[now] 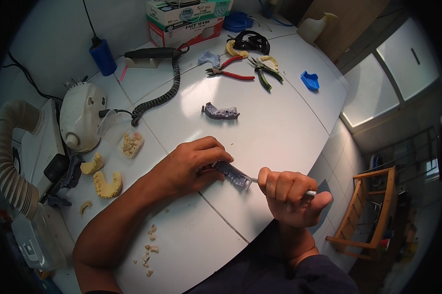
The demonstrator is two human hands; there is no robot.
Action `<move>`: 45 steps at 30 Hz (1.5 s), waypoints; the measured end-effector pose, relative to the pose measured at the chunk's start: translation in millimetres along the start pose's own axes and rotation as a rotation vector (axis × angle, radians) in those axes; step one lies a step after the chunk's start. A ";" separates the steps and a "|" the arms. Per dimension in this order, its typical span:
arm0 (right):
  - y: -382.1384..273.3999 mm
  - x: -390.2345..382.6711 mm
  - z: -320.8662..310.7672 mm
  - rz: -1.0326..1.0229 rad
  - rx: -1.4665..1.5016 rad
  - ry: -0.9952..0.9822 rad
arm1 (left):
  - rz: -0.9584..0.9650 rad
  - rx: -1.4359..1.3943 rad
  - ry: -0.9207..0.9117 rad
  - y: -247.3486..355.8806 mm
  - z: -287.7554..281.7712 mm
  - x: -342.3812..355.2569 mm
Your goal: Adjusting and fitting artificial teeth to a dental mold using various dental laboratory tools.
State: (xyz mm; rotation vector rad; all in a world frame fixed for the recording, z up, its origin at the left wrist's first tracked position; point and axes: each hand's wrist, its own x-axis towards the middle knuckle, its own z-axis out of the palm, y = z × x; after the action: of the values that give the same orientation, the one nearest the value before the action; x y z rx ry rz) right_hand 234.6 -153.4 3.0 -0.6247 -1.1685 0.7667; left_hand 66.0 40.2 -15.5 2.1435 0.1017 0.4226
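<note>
My left hand (pixel 194 164) is closed on one end of a grey-purple dental arch piece (pixel 236 177), held low over the white tiled table. A slim metal hand tool (pixel 309 194) is wrapped in the fist of my right hand (pixel 290 193). Its thin shaft points left and its tip meets the arch piece's free end; the exact shape of the tip is too small to tell. Beyond my hands lies a second grey-purple dental arch piece (pixel 221 111) with short pins at its ends. My left fingers hide part of the held piece.
Yellow plaster dental casts (pixel 107 184) and a small tray of tooth pieces (pixel 132 145) lie left of my forearm; loose tooth-like bits (pixel 154 249) are nearer. Red-handled cutters (pixel 231 74), green-handled pliers (pixel 266 74) and a blue impression tray (pixel 309 81) lie farther back. A white motor unit (pixel 83 116) stands left.
</note>
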 end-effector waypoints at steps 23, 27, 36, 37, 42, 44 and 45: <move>5.7 14.7 5.3 0.088 -0.067 -0.064 | 0.005 -0.024 -0.037 -1.8 -1.3 -1.3; 12.3 14.4 2.5 0.094 -0.069 -0.053 | 0.017 -0.052 -0.035 -3.2 -1.1 -0.4; 15.8 14.8 2.6 0.074 -0.072 -0.053 | -0.008 -0.032 -0.073 -0.6 -2.9 -0.6; 15.3 14.7 2.8 0.075 -0.075 -0.052 | -0.009 -0.029 -0.078 -0.3 -2.8 -0.3; 14.2 14.1 7.0 0.065 -0.097 -0.039 | -0.015 -0.029 -0.084 2.1 -3.1 0.5; 14.3 13.0 7.5 0.071 -0.106 -0.039 | -0.029 -0.015 -0.092 3.6 -4.4 0.5; 14.3 12.5 7.4 0.072 -0.106 -0.040 | -0.029 -0.016 -0.091 2.8 -3.9 0.3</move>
State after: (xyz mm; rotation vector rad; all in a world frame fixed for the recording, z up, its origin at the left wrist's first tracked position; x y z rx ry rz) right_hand 227.1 -134.5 1.1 -0.7460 -1.2343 0.7849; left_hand 64.7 41.7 -11.1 2.1390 0.0773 0.3075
